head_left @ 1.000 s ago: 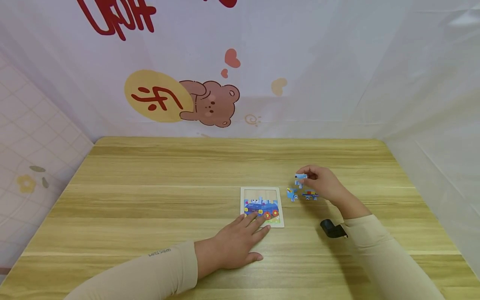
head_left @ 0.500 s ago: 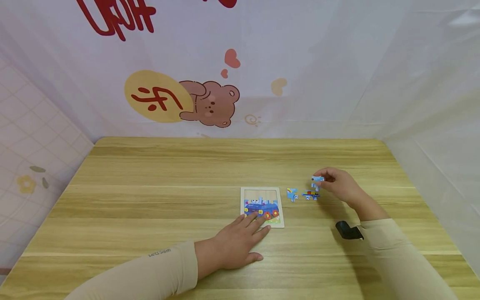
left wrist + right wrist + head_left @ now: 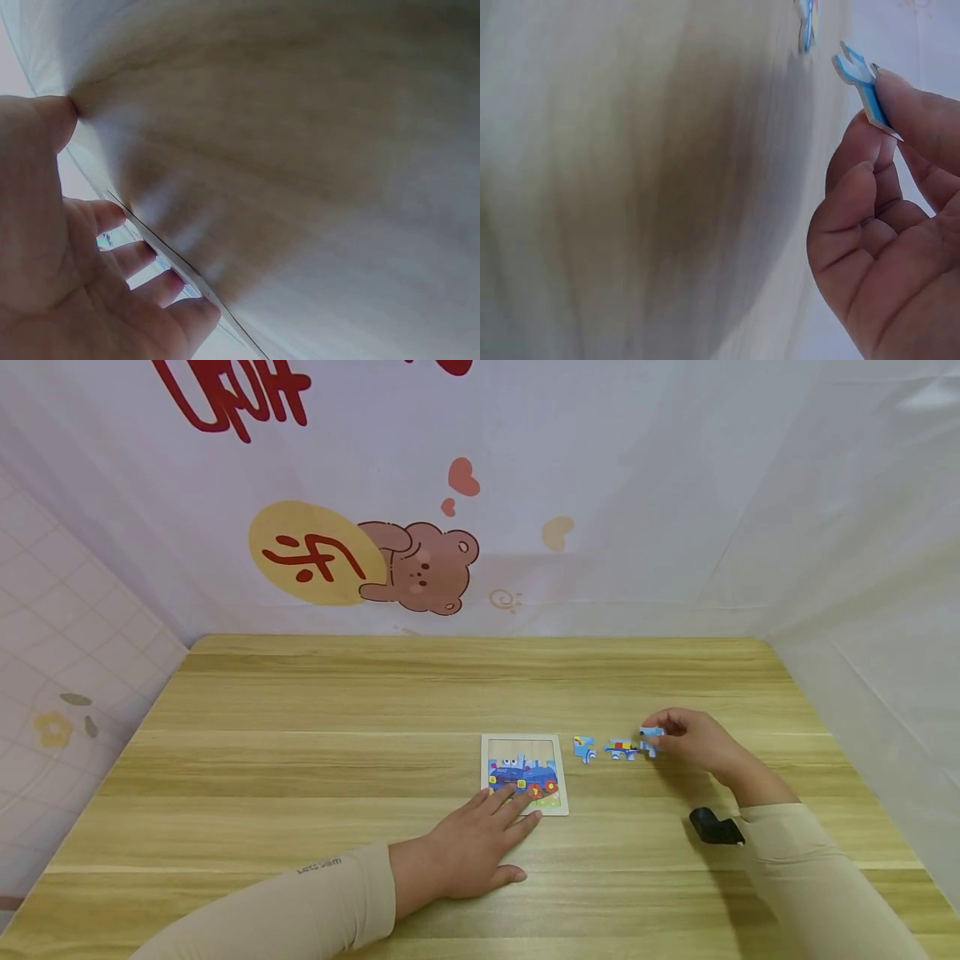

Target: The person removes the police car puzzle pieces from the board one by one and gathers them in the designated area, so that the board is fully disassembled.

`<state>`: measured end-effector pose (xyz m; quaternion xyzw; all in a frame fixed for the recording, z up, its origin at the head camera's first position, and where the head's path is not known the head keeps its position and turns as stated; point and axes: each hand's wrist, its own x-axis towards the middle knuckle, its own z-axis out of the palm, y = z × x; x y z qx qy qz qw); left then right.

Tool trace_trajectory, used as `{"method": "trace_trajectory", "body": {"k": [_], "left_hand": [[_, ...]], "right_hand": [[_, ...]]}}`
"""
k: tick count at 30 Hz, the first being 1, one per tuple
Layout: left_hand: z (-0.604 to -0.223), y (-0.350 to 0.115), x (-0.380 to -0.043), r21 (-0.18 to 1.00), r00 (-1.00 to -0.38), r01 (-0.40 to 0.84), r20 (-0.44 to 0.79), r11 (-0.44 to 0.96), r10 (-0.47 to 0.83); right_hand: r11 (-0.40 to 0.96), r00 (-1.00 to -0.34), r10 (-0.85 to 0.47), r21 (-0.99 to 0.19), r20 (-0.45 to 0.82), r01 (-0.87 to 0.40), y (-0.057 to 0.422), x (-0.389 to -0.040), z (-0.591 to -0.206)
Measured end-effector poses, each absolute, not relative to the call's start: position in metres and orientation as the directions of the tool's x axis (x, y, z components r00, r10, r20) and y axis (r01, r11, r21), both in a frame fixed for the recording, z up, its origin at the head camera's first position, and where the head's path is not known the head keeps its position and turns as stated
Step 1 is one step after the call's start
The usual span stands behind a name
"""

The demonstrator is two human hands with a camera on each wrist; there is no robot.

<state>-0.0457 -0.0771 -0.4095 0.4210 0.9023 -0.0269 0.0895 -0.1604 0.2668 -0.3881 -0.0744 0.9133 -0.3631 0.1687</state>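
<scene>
My left hand (image 3: 476, 843) lies with spread, straight fingers over the lower edge of a framed jigsaw puzzle (image 3: 562, 777). The puzzle shows a blue vehicle with eyes; bare wood is visible in its upper part. In the left wrist view the fingertips (image 3: 196, 311) rest along the board's edge. My right hand (image 3: 693, 742) pinches a light-blue puzzle piece (image 3: 649, 735) between thumb and fingers. That piece is tilted and held off the table in the right wrist view (image 3: 866, 86). Two loose pieces lie between board and right hand: a blue one (image 3: 584, 749) and one with red and yellow (image 3: 620, 749).
A wood-grain table (image 3: 300, 727) spreads around both hands. Behind it hangs a white printed cloth (image 3: 637, 510) with a bear, and more cloth closes both sides. A black wrist camera (image 3: 716, 827) sticks out from the right sleeve.
My right hand has carried the pinched puzzle piece to the right, past the red-and-yellow piece, and slightly lower in the head view. My left hand stays still on the puzzle.
</scene>
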Motion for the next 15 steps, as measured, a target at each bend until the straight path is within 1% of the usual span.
{"method": "trace_trajectory", "body": {"k": [15], "left_hand": [[-0.4102, -0.0774, -0.0455, 0.038, -0.631, 0.761, -0.188, 0.648, 0.753]], "right_hand": [[0.73, -0.906, -0.29, -0.684, -0.308, -0.001, 0.2754, -0.1586, -0.3911]]}}
